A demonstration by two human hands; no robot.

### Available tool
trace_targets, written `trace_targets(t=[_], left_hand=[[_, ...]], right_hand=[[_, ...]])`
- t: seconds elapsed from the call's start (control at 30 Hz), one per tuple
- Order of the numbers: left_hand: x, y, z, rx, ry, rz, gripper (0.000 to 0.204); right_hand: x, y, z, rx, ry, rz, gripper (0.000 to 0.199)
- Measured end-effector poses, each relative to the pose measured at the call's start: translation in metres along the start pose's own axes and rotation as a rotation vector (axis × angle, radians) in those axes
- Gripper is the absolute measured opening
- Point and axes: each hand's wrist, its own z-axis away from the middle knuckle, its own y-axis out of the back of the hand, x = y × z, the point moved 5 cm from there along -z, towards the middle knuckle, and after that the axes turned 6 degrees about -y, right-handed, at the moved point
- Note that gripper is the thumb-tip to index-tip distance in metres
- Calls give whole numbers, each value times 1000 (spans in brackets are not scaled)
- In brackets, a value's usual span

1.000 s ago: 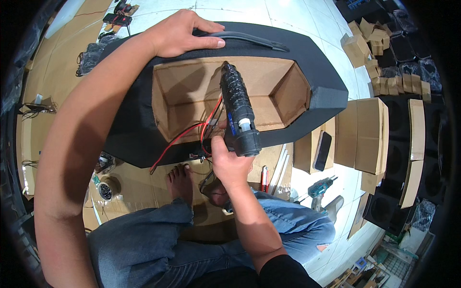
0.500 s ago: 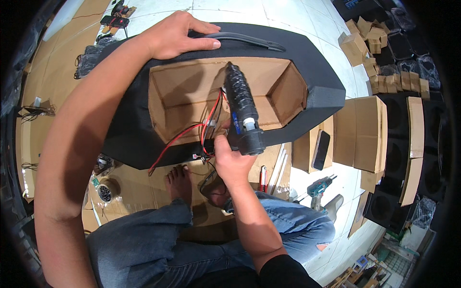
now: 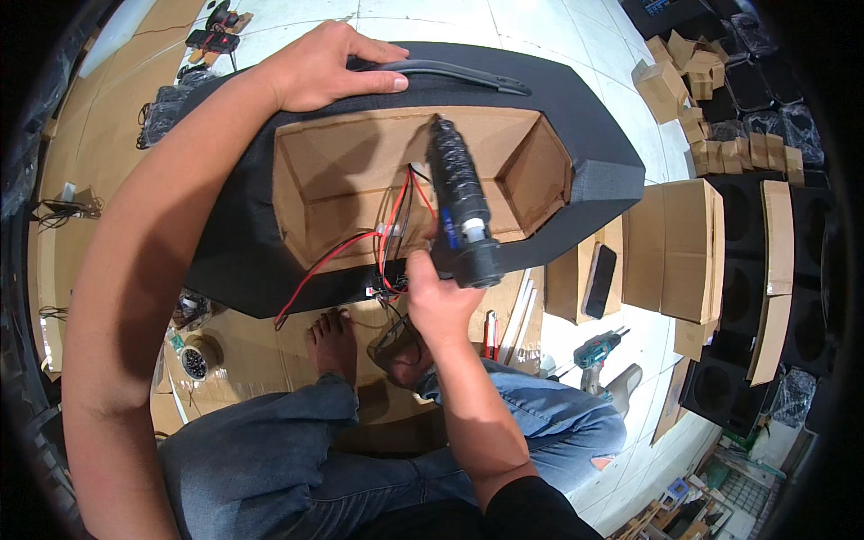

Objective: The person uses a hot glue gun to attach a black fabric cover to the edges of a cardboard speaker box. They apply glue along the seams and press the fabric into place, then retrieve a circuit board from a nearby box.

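Gripping one glue gun (image 3: 459, 180), black, barrel wrapped; my right hand (image 3: 441, 310) is closed around its grip at the box's near edge. Trigger hidden; whether it is pressed, I cannot tell.

Nozzle: over the opening, pointing to the far rim; whether it touches the inner wall (image 3: 351, 144), I cannot tell.

Box (image 3: 598, 144): one, black outside, brown inside, opening upward. My left hand (image 3: 319, 72) lies on its far edge, thumb and fingers parted around the left end of the handle (image 3: 463, 74); whether they pinch it, I cannot tell.

Wires (image 3: 391, 216): red and black, left of the gun, running from inside the opening out across the near edge.

Handling notes, in my judgement: left palm bearing steadily on the far edge, so the box cannot rock; nozzle close to the surface, squeeze light and even; hot tip well away from the wire insulation and my left thumb; loose wires gathered toward the left corner, off the barrel.

Nearby: red cutter (image 3: 490, 335) and white sticks (image 3: 522, 315), off the near edge; phone (image 3: 599, 281), off the near right corner.
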Motion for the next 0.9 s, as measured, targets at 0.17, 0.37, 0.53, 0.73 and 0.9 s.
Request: trace_targets(t=[0.17, 0.37, 0.53, 0.73, 0.9], left_hand=[[-1, 0, 0, -3, 7, 7, 46], [0, -1, 0, -5, 22, 9, 48], [0, 0, -1, -24, 23, -12, 49], [-4, -2, 0, 45, -41, -10, 50], [-3, -1, 1, 36, -35, -21, 50]], right_hand=[[5, 5, 1, 44, -184, -80, 16], [6, 6, -2, 5, -42, 46, 20], [12, 12, -3, 11, -88, 67, 23], [12, 17, -2, 21, -207, 99, 22], [3, 18, -8, 21, -122, 68, 22]])
